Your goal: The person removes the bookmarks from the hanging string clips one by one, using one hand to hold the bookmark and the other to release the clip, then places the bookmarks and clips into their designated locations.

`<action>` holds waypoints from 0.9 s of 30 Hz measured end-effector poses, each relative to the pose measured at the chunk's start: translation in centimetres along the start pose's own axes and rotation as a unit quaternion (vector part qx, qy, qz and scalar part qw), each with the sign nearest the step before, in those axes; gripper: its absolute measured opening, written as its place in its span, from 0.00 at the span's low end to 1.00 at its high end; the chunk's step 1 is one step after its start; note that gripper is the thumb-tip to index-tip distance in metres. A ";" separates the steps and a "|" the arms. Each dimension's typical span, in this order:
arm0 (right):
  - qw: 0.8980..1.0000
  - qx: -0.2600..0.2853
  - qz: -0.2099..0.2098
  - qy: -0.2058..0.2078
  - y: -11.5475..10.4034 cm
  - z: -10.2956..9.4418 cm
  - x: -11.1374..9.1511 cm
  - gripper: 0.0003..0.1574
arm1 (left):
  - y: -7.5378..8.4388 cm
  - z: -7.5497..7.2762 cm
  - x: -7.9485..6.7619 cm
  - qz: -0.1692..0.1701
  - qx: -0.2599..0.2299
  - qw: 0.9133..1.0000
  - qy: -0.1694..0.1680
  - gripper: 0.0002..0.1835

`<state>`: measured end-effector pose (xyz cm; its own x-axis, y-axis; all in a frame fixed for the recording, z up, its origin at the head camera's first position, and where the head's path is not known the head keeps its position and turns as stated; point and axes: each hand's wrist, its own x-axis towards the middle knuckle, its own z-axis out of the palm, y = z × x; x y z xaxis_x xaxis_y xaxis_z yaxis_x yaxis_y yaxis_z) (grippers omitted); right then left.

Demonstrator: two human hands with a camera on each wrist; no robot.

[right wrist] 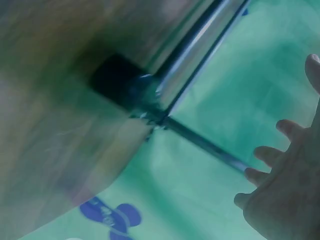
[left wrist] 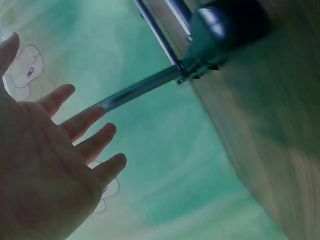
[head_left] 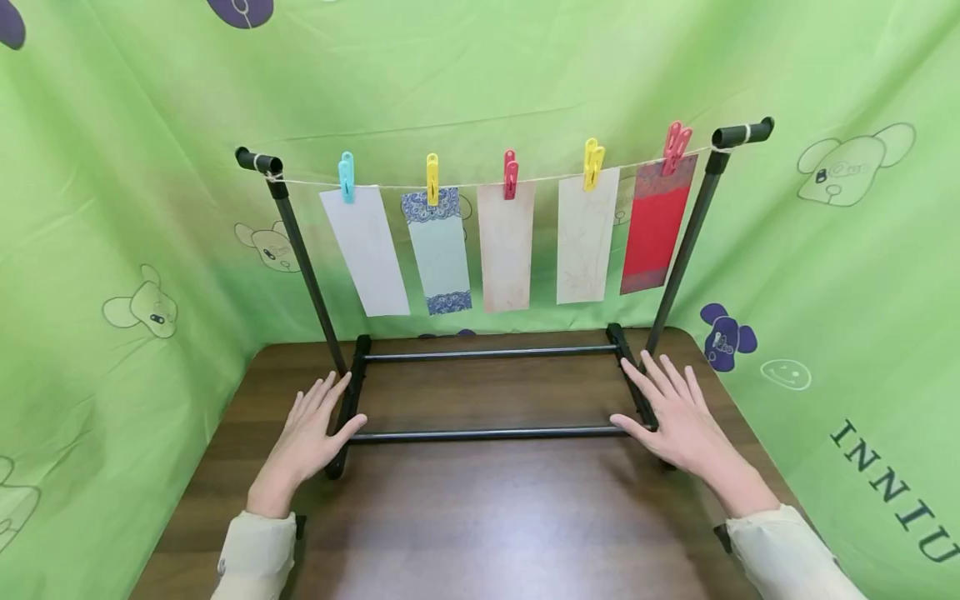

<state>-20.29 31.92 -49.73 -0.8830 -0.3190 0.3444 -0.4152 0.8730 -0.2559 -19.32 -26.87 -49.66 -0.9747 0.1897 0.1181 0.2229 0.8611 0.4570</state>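
A black metal rack (head_left: 495, 434) stands on the table with a string (head_left: 480, 184) tied between its two posts. From the string hang a white card (head_left: 367, 254), a blue-patterned card (head_left: 438, 250), a pinkish card (head_left: 506, 250), a cream card (head_left: 587, 242) and a red card (head_left: 655, 229), each under a clothespin, such as the blue clothespin (head_left: 347, 177) at left. My left hand (head_left: 311, 437) is spread beside the rack's left foot, fingers straight, holding nothing. Likewise empty, my right hand (head_left: 678, 425) spreads its fingers by the right foot. Both wrist views show the fingers extended.
A brown wooden table (head_left: 495, 517) lies under the rack. Green printed fabric (head_left: 150, 250) rises behind and along both sides. The rack's left post (head_left: 307, 271) and right post (head_left: 688, 242) lean outward in the head view.
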 end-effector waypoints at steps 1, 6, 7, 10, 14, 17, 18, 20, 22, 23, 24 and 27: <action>1.000 0.001 -0.006 0.001 -0.3 -0.1 0.4 0.57 | 0.2 -0.1 0.2 0.001 -0.007 1.000 -0.001 0.46; 1.000 0.004 -0.030 -0.001 -1.9 -0.3 2.0 0.58 | 1.1 -0.5 1.0 0.013 -0.042 0.999 -0.001 0.44; 0.999 0.004 -0.035 -0.002 -2.2 -0.4 2.2 0.58 | 1.3 -0.6 1.2 0.016 -0.047 0.999 0.000 0.44; 0.999 0.004 -0.046 -0.008 -3.1 -0.6 3.0 0.58 | 1.6 -0.8 1.6 0.026 -0.058 0.998 0.007 0.42; 0.998 0.005 -0.062 -0.002 -4.0 -0.8 4.0 0.58 | 1.9 -1.0 2.0 0.036 -0.069 0.997 0.012 0.41; 0.997 0.003 -0.080 0.009 -4.5 -1.0 4.8 0.58 | 2.3 -1.3 2.2 0.030 -0.077 0.997 0.009 0.41; 0.996 0.001 -0.088 0.012 -4.7 -1.0 5.0 0.58 | 2.4 -1.4 2.2 0.026 -0.078 0.997 0.006 0.41; 0.995 -0.001 -0.100 0.013 -5.1 -1.2 5.5 0.58 | 2.6 -1.6 2.3 0.020 -0.080 0.997 0.003 0.41; 0.994 -0.003 -0.108 0.012 -5.3 -1.3 5.8 0.58 | 2.8 -1.9 2.4 0.018 -0.082 0.996 0.002 0.41; 0.994 -0.004 -0.110 0.011 -5.4 -1.3 5.9 0.58 | 2.9 -2.0 2.5 0.017 -0.082 0.996 0.002 0.41; 0.994 -0.006 -0.113 0.011 -5.6 -1.3 6.1 0.58 | 3.0 -2.1 2.5 0.017 -0.082 0.996 0.003 0.41; 0.993 -0.009 -0.120 0.013 -5.9 -1.5 6.6 0.59 | 3.3 -2.5 2.8 0.020 -0.081 0.996 0.008 0.41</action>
<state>-23.32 25.19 -44.63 -0.7534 -0.5083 0.4172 -0.6079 0.7802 -0.1473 -21.30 -24.67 -45.63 -0.9648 0.2140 0.1530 0.2629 0.7652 0.5877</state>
